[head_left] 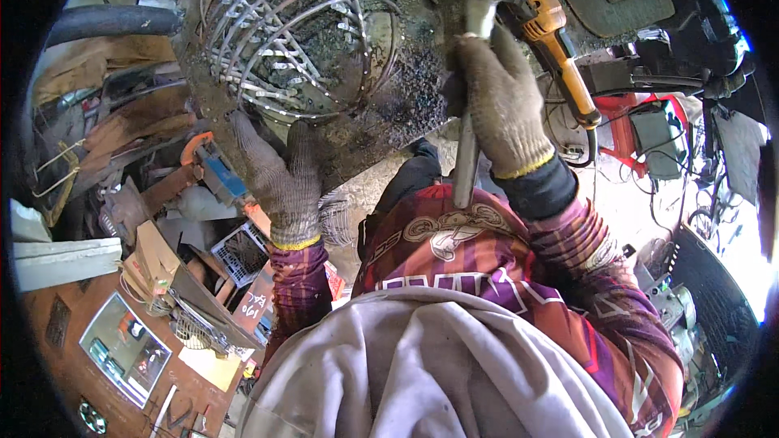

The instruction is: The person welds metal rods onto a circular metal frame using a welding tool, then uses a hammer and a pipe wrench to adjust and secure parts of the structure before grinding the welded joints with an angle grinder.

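My left hand (pixel 284 195), in a grey knitted glove with a yellow cuff edge, lies at the near edge of a round metal wire frame (pixel 280 45). Its fingers are stretched out and spread; the tips reach the frame's near rim, and I cannot tell how firmly they touch it. Bent rods and short cross strips make up the frame, which rests on a dark, grimy worktop (pixel 361 142). My gloved right hand (pixel 505 101) is closed round the handle of a hammer (pixel 479 8). The hammer's metal head is raised at the worktop's right side, its handle end pointing back toward me.
Beyond my right hand lies a yellow power tool (pixel 560 49) with a cord. Dark granular debris (pixel 418 85) covers the worktop beside the frame. Left of me are a blue and orange tool (pixel 219 174) and a brown table (pixel 69 357). Loose cables hang at the right.
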`<state>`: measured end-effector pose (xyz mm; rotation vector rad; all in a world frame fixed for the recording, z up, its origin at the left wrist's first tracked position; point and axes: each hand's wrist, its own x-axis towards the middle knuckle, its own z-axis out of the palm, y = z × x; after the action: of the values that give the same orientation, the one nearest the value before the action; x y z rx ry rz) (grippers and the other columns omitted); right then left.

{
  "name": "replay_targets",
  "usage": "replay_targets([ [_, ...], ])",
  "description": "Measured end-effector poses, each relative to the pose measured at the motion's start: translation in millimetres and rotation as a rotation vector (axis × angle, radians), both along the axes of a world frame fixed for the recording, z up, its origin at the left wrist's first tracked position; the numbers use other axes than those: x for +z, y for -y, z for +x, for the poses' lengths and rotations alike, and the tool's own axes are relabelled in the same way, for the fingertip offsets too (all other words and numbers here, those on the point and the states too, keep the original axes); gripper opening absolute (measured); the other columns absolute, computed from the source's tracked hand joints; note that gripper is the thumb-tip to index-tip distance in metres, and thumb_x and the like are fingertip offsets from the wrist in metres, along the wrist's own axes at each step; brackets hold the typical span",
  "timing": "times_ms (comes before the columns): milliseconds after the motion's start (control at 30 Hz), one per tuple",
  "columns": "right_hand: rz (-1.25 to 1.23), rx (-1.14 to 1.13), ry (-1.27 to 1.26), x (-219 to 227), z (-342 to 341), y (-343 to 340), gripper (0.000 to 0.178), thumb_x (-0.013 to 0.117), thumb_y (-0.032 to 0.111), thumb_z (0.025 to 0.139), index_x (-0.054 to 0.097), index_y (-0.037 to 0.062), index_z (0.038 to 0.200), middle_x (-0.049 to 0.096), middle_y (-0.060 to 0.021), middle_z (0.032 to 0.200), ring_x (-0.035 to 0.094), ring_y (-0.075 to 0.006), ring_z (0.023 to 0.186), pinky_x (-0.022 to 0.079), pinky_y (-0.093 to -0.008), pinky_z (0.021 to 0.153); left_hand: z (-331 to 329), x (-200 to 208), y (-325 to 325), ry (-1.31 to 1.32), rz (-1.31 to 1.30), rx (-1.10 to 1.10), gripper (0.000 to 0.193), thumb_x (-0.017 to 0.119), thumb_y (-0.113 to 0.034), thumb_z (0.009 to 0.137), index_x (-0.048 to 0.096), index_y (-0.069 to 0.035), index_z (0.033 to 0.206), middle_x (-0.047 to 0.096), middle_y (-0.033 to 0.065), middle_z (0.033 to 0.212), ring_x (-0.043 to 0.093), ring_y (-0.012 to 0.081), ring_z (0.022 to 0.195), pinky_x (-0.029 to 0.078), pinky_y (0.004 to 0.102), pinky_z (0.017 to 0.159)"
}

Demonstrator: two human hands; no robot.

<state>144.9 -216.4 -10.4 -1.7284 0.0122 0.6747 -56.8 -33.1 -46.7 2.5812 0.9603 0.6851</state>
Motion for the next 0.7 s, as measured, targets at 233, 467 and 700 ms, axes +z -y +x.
replay_targets([
  [233,-0.317,0.251,0.137,-4.3,-4.3,-19.1,0.042,0.059,0.034,0.101,0.059,-0.0012,0.124,0.070,-0.0184,0.107,0.066,-0.0287,0.100,0.053,-0.0425,0.087,-7.7,-12.0,-10.4,-0.051,-0.018,-0.039,0.094,0.070,-0.048,0.096,0.028,0.012,0.155,0.031,0.0308,0.161,0.030,0.0424,0.151,0.021,0.0480,0.125],
  [467,0.009,-0.132,0.054,-3.1,-7.8,-1.9,0.037,0.057,0.038,0.101,0.062,0.0048,0.117,0.070,-0.0120,0.092,0.069,-0.0214,0.079,0.055,-0.0373,0.074,-15.0,-16.0,-11.5,-0.031,-0.040,-0.090,0.092,0.071,-0.040,0.097,0.025,0.012,0.157,0.030,0.0303,0.163,0.029,0.0410,0.152,0.022,0.0472,0.125],
  [700,-0.197,0.043,0.284,-31.7,-11.9,-14.1,0.046,0.060,0.037,0.098,0.058,0.0006,0.126,0.069,-0.0211,0.094,0.070,-0.0314,0.091,0.055,-0.0428,0.086,-13.5,-10.6,-8.9,-0.085,-0.071,-0.070,0.088,0.074,-0.031,0.096,0.026,0.011,0.156,0.031,0.0300,0.162,0.030,0.0397,0.151,0.022,0.0464,0.125],
])
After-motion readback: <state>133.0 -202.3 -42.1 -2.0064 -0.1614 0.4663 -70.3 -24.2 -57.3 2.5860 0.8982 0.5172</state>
